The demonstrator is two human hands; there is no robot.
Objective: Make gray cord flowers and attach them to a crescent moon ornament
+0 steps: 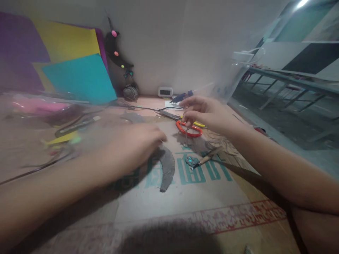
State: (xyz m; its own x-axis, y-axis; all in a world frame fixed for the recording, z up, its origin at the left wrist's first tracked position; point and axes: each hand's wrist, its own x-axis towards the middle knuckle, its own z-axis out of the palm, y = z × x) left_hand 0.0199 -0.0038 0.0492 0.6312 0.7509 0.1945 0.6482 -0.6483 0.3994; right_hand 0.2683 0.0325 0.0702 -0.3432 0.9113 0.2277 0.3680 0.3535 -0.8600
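A dark grey crescent-shaped piece (168,169) lies flat on the printed cardboard (148,208). My left hand (144,146) is over its upper end, smeared by motion, so its fingers do not show clearly. Above scissors with red and yellow handles (189,129), my right hand (200,112) has its fingertips curled around a thin cord (186,134), which hangs below them. To the right of the crescent are a small grey-and-turquoise ornament (190,161) and a wooden-handled tool (205,159), close together. Loose cord (225,145) lies in coils under my right forearm.
Coloured sheets (82,77) lean at the back left, beside a dark crescent hanging with coloured dots (113,49). A small digital clock (165,92) stands against the wall. Pink items in clear plastic (39,106) and a cutter knife (71,128) lie left. The table edge runs along the right.
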